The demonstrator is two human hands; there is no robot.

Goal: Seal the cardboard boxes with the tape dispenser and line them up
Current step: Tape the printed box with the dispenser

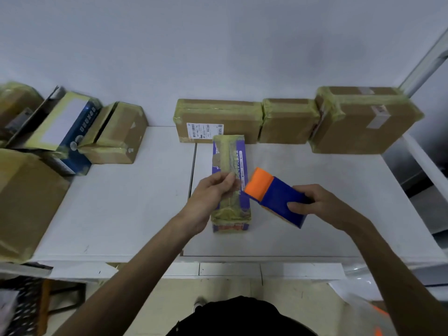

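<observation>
Nearest the camera, both forearms reach out over the white table, so I'd say we're mid-seal on this one. Left hand sits over the long purple box, which lies lengthwise at the table's middle with plenty of yellowish tape on it. Its thumb and fingertips are pinched together on what looks like the loose tape end, right above the box top. The strip itself is too see-through to make out properly.

Right hand is just beside the box on its right, fingers curled round the blue body of the tape dispenser, orange end angled toward the box.

Next bit probably needs that tape end pressed onto the box while the dispenser pulls away along its length, kept taut so it doesn't wrinkle.

Further back, three taped brown boxes stand side by side against the wall, touching. That's the line this one should join. Far left there's a looser pile of boxes, and a couple of them seem to have flaps up.
</observation>
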